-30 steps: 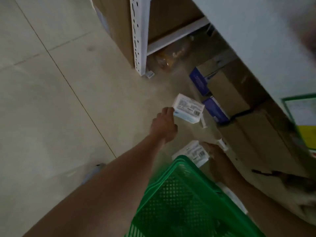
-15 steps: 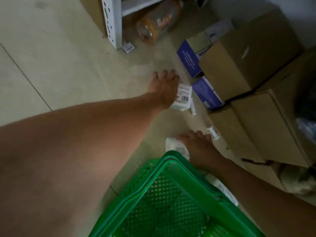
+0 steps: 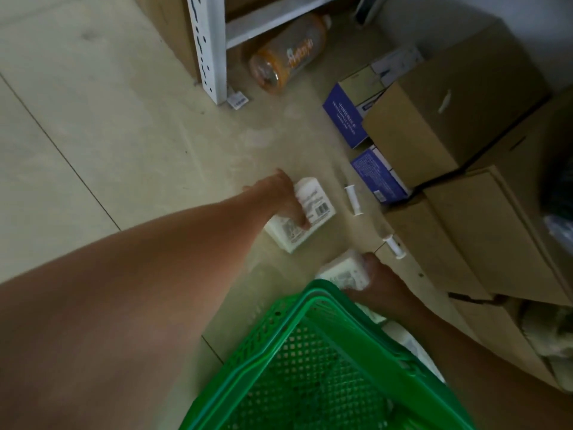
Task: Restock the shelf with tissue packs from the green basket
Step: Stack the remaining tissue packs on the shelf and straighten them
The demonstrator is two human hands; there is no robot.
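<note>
The green basket (image 3: 316, 361) fills the bottom centre, its mesh wall towards me. Two white tissue packs lie on the floor ahead of it: one with a barcode (image 3: 316, 200) and one beside it, nearer me (image 3: 290, 234). My left hand (image 3: 286, 197) reaches down over both, fingers spread on top of them. Just past the basket's far rim, my right hand (image 3: 378, 280) grips a third white tissue pack (image 3: 344, 271). The white shelf post (image 3: 207, 48) and lowest shelf rail stand at the top.
Brown cardboard boxes (image 3: 449, 100) are stacked along the right, with two blue-and-white boxes (image 3: 344, 116) against them. A clear jar with an orange label (image 3: 288, 60) lies under the shelf. Two small white spools (image 3: 353, 198) lie on the floor.
My left hand set its pack down on the floor and now rests on two packs there. My right hand has closed around its pack by the basket rim. The camera tilted downwards.
</note>
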